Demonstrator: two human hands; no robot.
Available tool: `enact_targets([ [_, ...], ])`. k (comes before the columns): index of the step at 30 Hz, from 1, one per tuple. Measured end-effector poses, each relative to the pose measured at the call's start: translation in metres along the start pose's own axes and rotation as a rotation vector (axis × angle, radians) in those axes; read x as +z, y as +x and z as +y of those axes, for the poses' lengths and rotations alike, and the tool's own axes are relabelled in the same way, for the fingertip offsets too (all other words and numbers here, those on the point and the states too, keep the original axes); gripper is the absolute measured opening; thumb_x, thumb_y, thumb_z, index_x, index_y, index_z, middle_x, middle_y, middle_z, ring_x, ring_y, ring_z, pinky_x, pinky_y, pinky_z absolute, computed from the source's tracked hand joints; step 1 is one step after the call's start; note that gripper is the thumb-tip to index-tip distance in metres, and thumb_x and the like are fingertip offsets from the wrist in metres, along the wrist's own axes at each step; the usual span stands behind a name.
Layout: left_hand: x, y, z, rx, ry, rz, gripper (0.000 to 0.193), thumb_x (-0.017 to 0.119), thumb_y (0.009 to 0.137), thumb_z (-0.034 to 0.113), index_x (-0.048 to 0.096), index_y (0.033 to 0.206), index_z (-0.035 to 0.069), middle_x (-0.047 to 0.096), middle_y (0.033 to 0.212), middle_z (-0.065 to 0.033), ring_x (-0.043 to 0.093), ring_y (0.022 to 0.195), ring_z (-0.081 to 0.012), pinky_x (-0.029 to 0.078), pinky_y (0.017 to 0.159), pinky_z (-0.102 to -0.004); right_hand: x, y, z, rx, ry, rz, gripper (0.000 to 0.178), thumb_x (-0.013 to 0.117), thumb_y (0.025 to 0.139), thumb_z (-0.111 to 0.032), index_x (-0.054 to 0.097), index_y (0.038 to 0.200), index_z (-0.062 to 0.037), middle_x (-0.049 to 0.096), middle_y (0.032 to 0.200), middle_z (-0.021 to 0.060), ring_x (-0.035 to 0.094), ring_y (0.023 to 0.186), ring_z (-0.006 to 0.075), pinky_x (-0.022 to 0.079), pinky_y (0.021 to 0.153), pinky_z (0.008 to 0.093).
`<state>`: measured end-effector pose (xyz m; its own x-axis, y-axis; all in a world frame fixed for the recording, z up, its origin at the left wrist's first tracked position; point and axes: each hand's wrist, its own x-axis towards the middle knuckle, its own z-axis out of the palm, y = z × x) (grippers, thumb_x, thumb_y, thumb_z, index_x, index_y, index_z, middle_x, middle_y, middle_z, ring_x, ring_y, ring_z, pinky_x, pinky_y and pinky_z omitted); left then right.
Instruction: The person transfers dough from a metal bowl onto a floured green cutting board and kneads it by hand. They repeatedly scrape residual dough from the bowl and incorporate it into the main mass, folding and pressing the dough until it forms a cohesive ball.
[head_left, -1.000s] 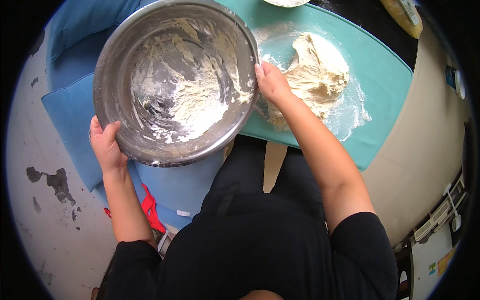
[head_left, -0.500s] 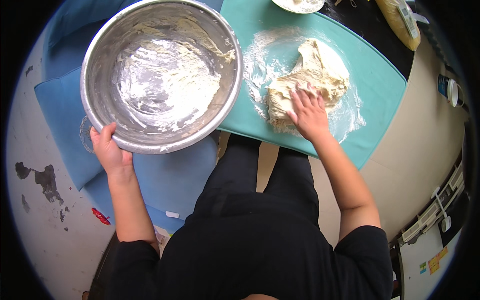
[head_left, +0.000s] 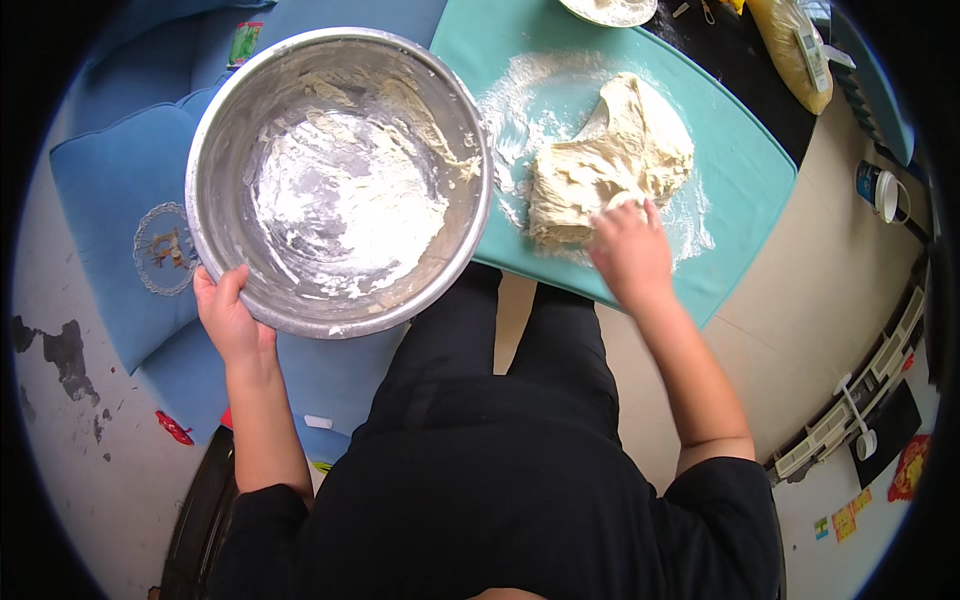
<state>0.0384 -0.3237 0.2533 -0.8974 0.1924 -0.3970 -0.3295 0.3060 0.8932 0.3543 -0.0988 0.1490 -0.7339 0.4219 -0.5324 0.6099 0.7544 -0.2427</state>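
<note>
Left hand: left hand (head_left: pixel 228 318) is gripping the lower rim of the steel bowl (head_left: pixel 340 175), thumb curling over the edge, and is holding it tilted toward the camera beside the mat.
Right hand: right hand (head_left: pixel 630 252) is lying palm down with fingers spread, pressing on the near edge of the dough (head_left: pixel 610 160); it is closing on nothing.
Steel bowl: it is showing an inside smeared with flour and scraps of batter, and its right rim is overlapping the left edge of the mat.
Dough: the pale, ragged lump is sitting on the turquoise mat (head_left: pixel 740 190), ringed by a dusting of loose flour.
Mat: it is lying across the dark table, in front of the person's knees.
Behind the bowl: a blue cushion (head_left: pixel 110 210) is lying on the floor to the left.
Far edge: a white dish (head_left: pixel 610 10) is peeking in at the top, and a yellowish bag (head_left: pixel 795 50) is resting at the upper right.
</note>
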Motion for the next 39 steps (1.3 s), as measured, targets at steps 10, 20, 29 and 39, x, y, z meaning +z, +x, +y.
enact_targets([
  [10, 0.004, -0.002, -0.005, 0.009, 0.014, -0.056, 0.023, 0.042, 0.076, -0.008, 0.043, 0.098, -0.001, 0.054, 0.097, -0.0115, 0.056, 0.087, -0.0179, 0.047, 0.079, -0.0305, 0.094, 0.049, -0.005, -0.55, -0.401, -0.026, 0.028, 0.049, 0.08, -0.019, 0.057, 0.107, -0.0121, 0.046, 0.118, 0.0092, 0.04, 0.115, 0.0306, 0.029, 0.098, 0.0425],
  [20, -0.005, -0.001, -0.008, -0.016, -0.07, -0.072, 0.017, 0.046, 0.075, -0.009, 0.042, 0.086, 0.003, 0.056, 0.088, -0.0096, 0.056, 0.078, -0.0151, 0.047, 0.075, -0.0282, -0.016, 0.026, 0.106, 0.448, -0.049, 0.239, 0.025, 0.067, 0.066, -0.012, 0.063, 0.09, -0.0126, 0.056, 0.102, 0.0086, 0.052, 0.099, 0.025, 0.046, 0.077, 0.0376],
  [29, 0.002, -0.003, 0.003, 0.012, -0.054, -0.177, 0.018, 0.047, 0.075, -0.01, 0.043, 0.086, 0.004, 0.057, 0.086, -0.0078, 0.056, 0.076, -0.0131, 0.046, 0.073, -0.0264, 0.021, 0.121, 0.042, 0.231, 0.1, -0.095, 0.02, 0.055, 0.075, -0.009, 0.059, 0.093, -0.001, 0.058, 0.106, 0.018, 0.058, 0.095, 0.0309, 0.048, 0.08, 0.0365],
  [39, 0.014, -0.017, 0.016, 0.026, 0.054, -0.14, 0.019, 0.047, 0.075, -0.011, 0.042, 0.081, 0.005, 0.056, 0.081, -0.0053, 0.054, 0.07, -0.0107, 0.046, 0.068, -0.0236, -0.024, 0.005, 0.045, 0.146, 0.189, -0.055, 0.029, 0.042, 0.087, -0.015, 0.043, 0.114, -0.0027, 0.057, 0.102, 0.0167, 0.058, 0.087, 0.0328, 0.048, 0.072, 0.0395],
])
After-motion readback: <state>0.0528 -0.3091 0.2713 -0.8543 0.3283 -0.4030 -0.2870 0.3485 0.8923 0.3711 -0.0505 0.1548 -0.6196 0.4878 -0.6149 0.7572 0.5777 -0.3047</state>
